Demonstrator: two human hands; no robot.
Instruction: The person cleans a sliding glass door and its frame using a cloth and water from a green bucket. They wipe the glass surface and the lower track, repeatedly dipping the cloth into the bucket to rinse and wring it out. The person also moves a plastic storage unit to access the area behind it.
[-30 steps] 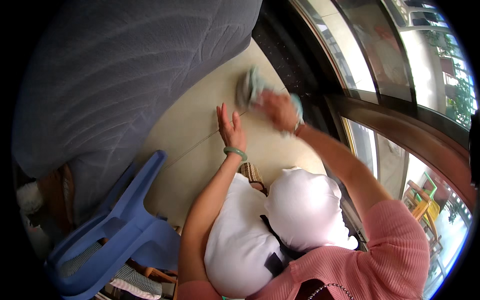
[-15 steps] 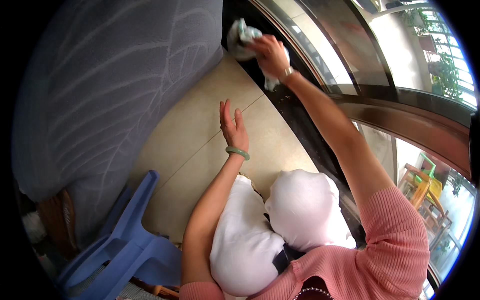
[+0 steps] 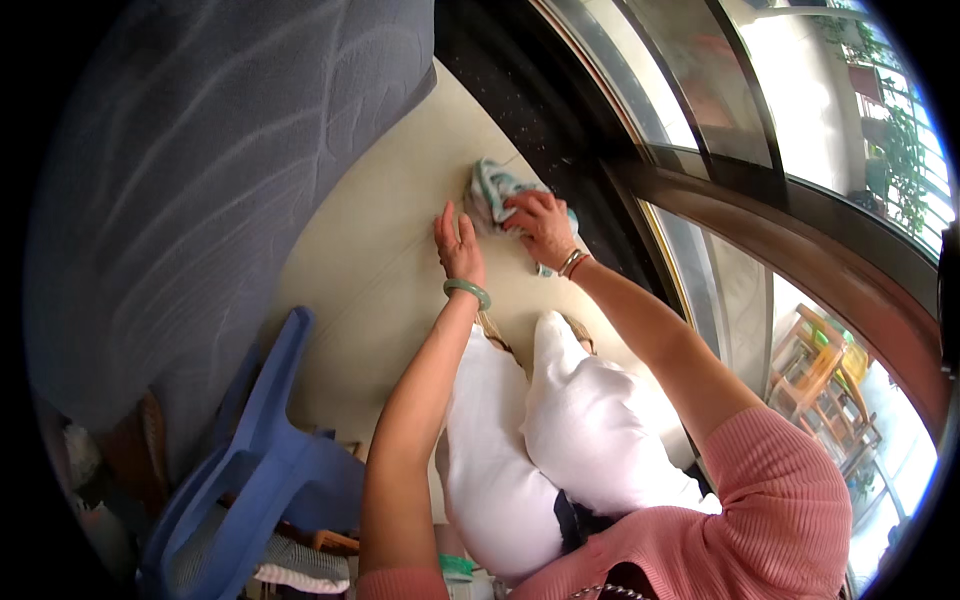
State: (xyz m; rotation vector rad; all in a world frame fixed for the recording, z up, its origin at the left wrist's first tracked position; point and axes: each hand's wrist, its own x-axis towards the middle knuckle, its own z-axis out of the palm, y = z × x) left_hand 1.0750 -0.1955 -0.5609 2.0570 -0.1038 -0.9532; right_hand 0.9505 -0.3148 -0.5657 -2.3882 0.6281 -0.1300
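A crumpled white and green cloth [image 3: 492,190] is in the grip of my right hand [image 3: 543,228], over the pale floor tiles [image 3: 390,255] beside a dark sill strip. Part of the cloth hangs out below my fingers. My left hand [image 3: 461,250], with a green bangle [image 3: 468,292] at its wrist, is held up just left of the cloth. Its fingers are stretched out and nothing is in it.
A grey patterned cover [image 3: 230,150] drapes down at the left. Below it stands a blue plastic chair or stool [image 3: 265,450]. The black sill [image 3: 520,90] and framed glass sliding door [image 3: 740,200] run along the right. My white-clad legs [image 3: 590,420] are bent close below my hands.
My right hand has brought the cloth back from the far end of the black sill, nearer to me and over the tiles. The left hand has shifted only slightly.
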